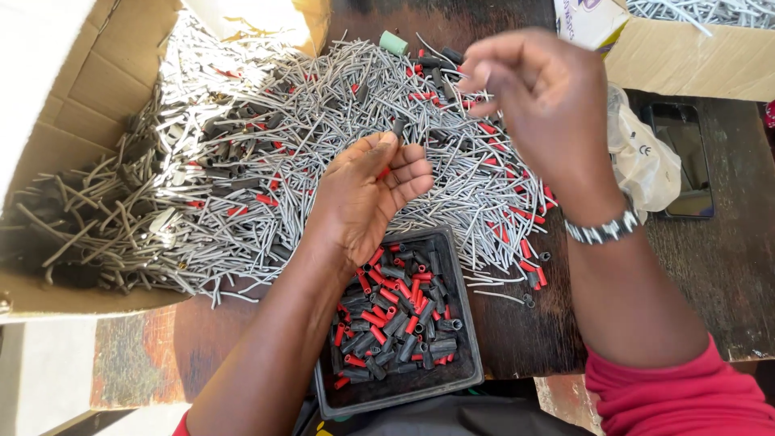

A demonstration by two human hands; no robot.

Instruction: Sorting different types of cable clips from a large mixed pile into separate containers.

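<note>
My left hand [367, 190] is cupped palm up over the pile, fingers curled around a small red sleeve piece. My right hand [537, 101] hovers higher to the right, fingertips pinched together on a thin grey wire piece. Beneath both lies a big heap of short grey wire pieces [266, 161] mixed with red and black sleeves, spilling from an opened cardboard box [73, 89]. A black square tray [464, 367] near my body holds several red and black sleeves [391, 319].
A dark wooden table [710, 274] carries everything. A black phone [686, 157] lies at right beside a crumpled clear plastic bag [646, 161]. Another cardboard box [694, 60] with grey wires stands at top right. A green cap [393, 43] rests at the heap's far edge.
</note>
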